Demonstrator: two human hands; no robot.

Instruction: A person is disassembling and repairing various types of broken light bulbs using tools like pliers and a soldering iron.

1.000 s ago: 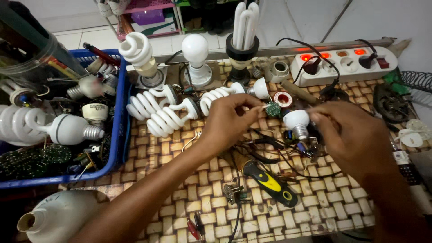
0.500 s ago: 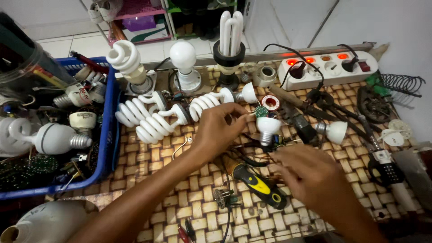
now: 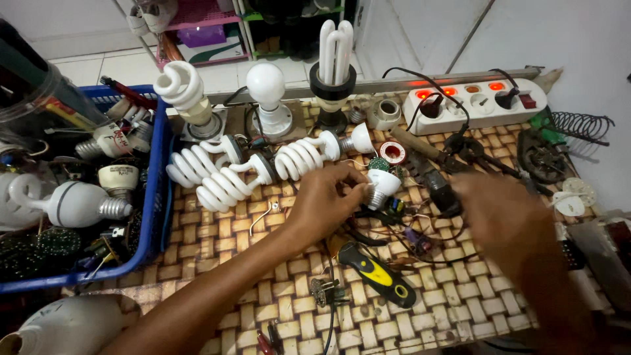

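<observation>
Woven tan-and-cream matting (image 3: 197, 230) covers the tabletop across the middle and lower frame. At the left edge sits a blue plastic basket (image 3: 155, 217) filled with old bulbs and parts. Along the upper right lies a white power strip (image 3: 476, 105) with red lit switches, and in the upper centre a tall tube lamp (image 3: 333, 56) stands in a black holder, a round white bulb (image 3: 266, 85) on its left. Three white spiral lamps (image 3: 230, 181) lie on their sides in the centre-left. The left hand (image 3: 325, 200), reaching in from the lower left, is at the centre of the frame; its fingertips are pinched together on a small white lamp base (image 3: 381, 185) with a metal screw cap, which sticks out just to the right of the fingers, over a tangle of thin wires. The right hand (image 3: 503, 220), in the right of the frame, is blurred; its fingers look loosely spread and it grips nothing, well apart from the lamp base. Below the left hand, in the lower centre, a yellow-and-black handled tool (image 3: 378, 275) lies on the matting. A small solder reel (image 3: 393, 152) sits just above the lamp base.
</observation>
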